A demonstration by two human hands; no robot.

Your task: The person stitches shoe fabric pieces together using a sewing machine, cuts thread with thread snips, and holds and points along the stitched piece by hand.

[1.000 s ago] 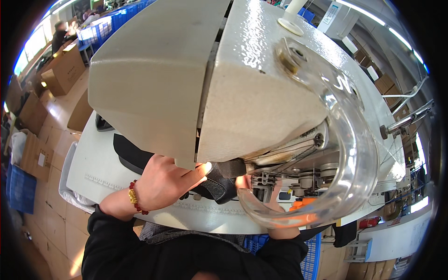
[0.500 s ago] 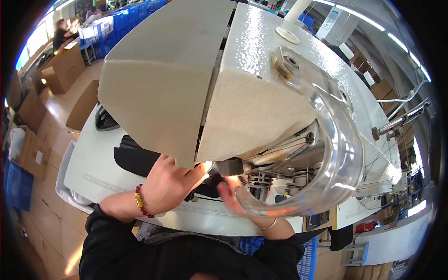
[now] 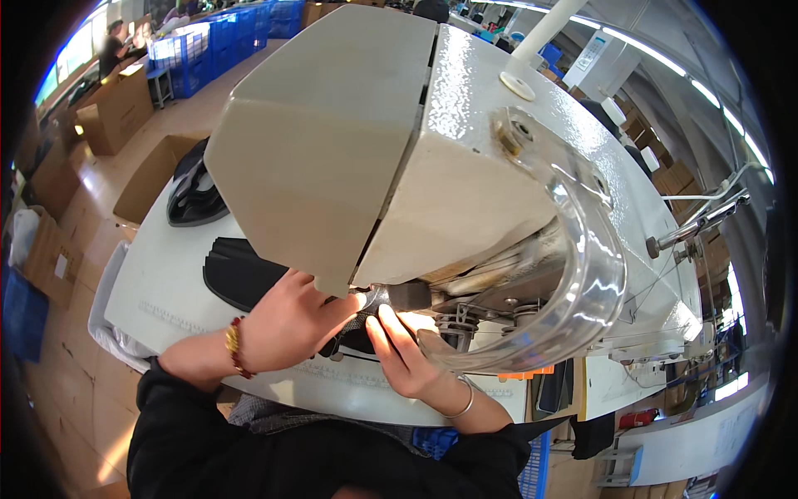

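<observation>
A large off-white sewing machine head (image 3: 324,150) fills the middle and hides part of the work beneath it. Below its lower edge lies a black piece of fabric (image 3: 356,339), its far part out of sight. My left hand (image 3: 287,324) is closed on the piece from the left, thumb toward the needle area, other fingers mostly hidden. From the right, my right hand (image 3: 403,358) touches it with two fingers stretched out and slightly apart; its thumb is not visible. A dark block-shaped part (image 3: 410,295) sits just beyond the fingertips.
Stacked black curved pieces (image 3: 237,273) lie left of my left hand, with black moulded shapes (image 3: 198,195) behind. A clear curved guard (image 3: 594,274) arches on the right. The white table (image 3: 183,308) carries a ruler strip. Cardboard boxes (image 3: 116,112) and blue crates (image 3: 187,62) stand far left, near a seated person.
My right hand, blurred earlier, has come in to the fabric with its fingers stretched out. My left hand stays on the piece. The whole view has shifted slightly.
</observation>
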